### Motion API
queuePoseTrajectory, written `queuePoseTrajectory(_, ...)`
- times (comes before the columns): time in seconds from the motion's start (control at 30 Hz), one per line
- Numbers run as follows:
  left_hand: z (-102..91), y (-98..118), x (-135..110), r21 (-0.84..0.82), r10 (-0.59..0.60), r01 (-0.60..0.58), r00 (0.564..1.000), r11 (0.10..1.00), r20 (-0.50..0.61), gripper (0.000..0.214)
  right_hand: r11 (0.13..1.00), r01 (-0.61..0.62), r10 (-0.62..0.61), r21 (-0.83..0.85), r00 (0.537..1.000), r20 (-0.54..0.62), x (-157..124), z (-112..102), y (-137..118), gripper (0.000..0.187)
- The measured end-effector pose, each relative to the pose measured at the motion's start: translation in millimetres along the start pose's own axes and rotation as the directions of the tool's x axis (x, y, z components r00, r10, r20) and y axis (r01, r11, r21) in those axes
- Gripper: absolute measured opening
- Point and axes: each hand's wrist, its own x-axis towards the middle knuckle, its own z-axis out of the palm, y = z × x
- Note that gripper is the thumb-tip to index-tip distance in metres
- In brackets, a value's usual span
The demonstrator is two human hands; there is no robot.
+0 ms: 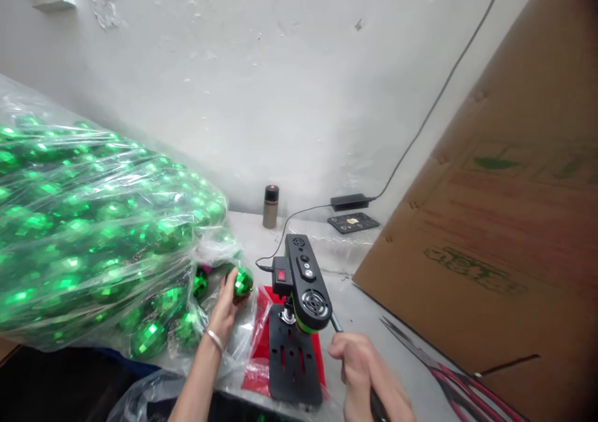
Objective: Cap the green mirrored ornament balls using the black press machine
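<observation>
My left hand (pixel 223 313) reaches to the mouth of a large clear plastic bag (pixel 93 223) full of shiny green faceted balls, its fingers closed on one green ball (pixel 243 282). My right hand (pixel 357 366) is closed round the dark lever handle (pixel 337 323) of a small black press machine (pixel 301 291). The machine has a red switch and stands on a black slotted base plate (pixel 292 363) over a red sheet (pixel 261 347). A bracelet sits on my left wrist.
A small grey spray can (pixel 270 206) stands by the white wall. A black power adapter (pixel 349 201) and a flat black device (pixel 353 223) lie at the back. A big cardboard sheet (pixel 504 223) leans on the right, with scissors (pixel 420 350) and red cables below it.
</observation>
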Motion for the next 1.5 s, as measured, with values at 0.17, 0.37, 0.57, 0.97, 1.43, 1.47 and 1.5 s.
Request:
queuePoseTrajectory(0.17, -9.8, -35.8, -58.8, -0.192, -0.077, 0.086, 0.996, 0.978, 0.053, 0.027, 0.992, 0.125, -0.123, -0.02, 0.99, 0.071, 8.9, -5.7, 2.5, 0.034)
queuePoseTrajectory(0.37, -15.2, -77.7, -89.7, 0.028, 0.017, -0.022, 0.984, 0.999, 0.177, 0.056, 0.991, 0.133, -0.13, -0.017, 0.985, 0.116, 20.4, -6.8, -5.6, 0.031)
queuePoseTrajectory(0.57, -14.1, -101.3, -92.3, 0.287, 0.211, -0.285, 0.942, 0.915, 0.262, 0.082, 0.989, 0.146, -0.144, -0.006, 0.984, 0.106, 20.5, -5.5, -7.9, 0.031)
queuePoseTrajectory(0.97, -16.3, -136.5, -90.6, 0.557, 0.379, -0.485, 0.875, 0.674, 0.302, 0.077, 0.992, 0.124, -0.123, -0.004, 0.987, 0.104, 19.1, -7.6, -6.8, 0.035)
queuePoseTrajectory(1.43, 5.2, -147.2, -87.8, 0.526, 0.442, -0.617, 0.787, 0.585, 0.431, 0.08, 0.991, 0.134, -0.135, 0.015, 0.983, 0.125, 19.5, -9.2, -7.1, 0.03)
queuePoseTrajectory(1.47, 5.8, -147.2, -86.6, 0.521, 0.439, -0.614, 0.789, 0.593, 0.431, 0.081, 0.989, 0.146, -0.146, 0.009, 0.981, 0.124, 18.7, -9.7, -6.7, 0.03)
queuePoseTrajectory(1.5, 6.0, -147.1, -85.7, 0.517, 0.437, -0.614, 0.789, 0.596, 0.431, 0.082, 0.988, 0.157, -0.156, 0.004, 0.98, 0.124, 17.4, -10.1, -5.9, 0.03)
